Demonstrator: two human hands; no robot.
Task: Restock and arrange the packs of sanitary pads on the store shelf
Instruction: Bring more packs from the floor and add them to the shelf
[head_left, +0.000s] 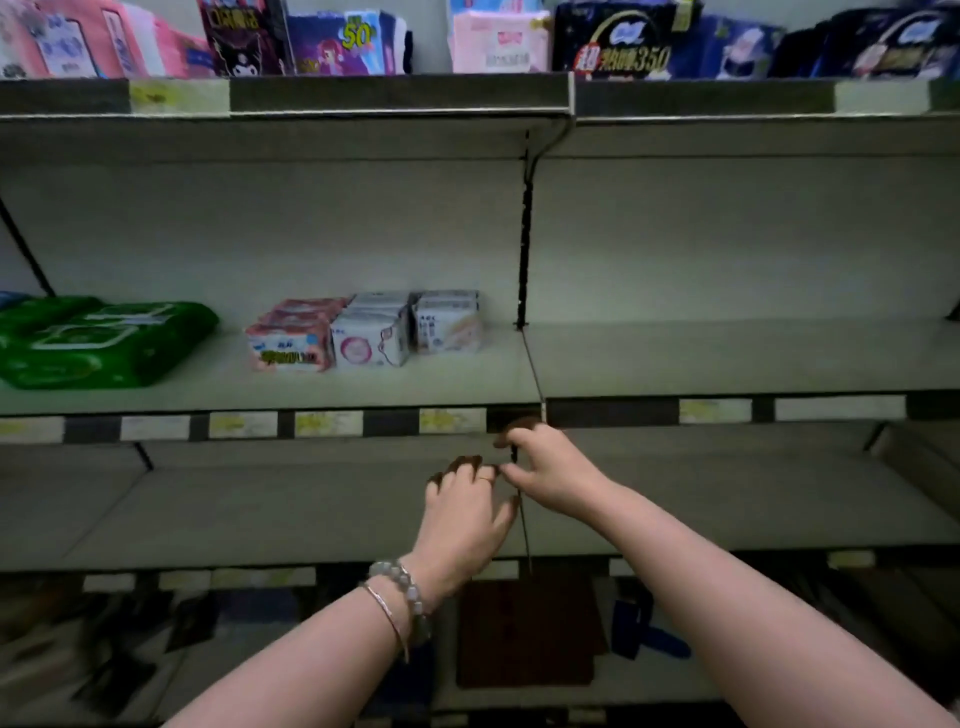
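Though no pack showed in either hand, head view had L hand (467, 506) and R hand (553, 467) close together at the seam (525, 540) of the lower shelf (260, 509). Fingers were curled; grip on anything: cannot tell. Judged step: prepping bare shelf pre-restock. Next move calls for fetching stock. Three pad packs (363, 332) stood in a row on mid shelf (727, 358), pink/white, fronts slightly uneven.

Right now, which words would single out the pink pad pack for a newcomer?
Find the middle shelf, with the green pack at its left end. Right of it three small pad packs stand in a row. The pink pad pack is leftmost; its two neighbours are white.
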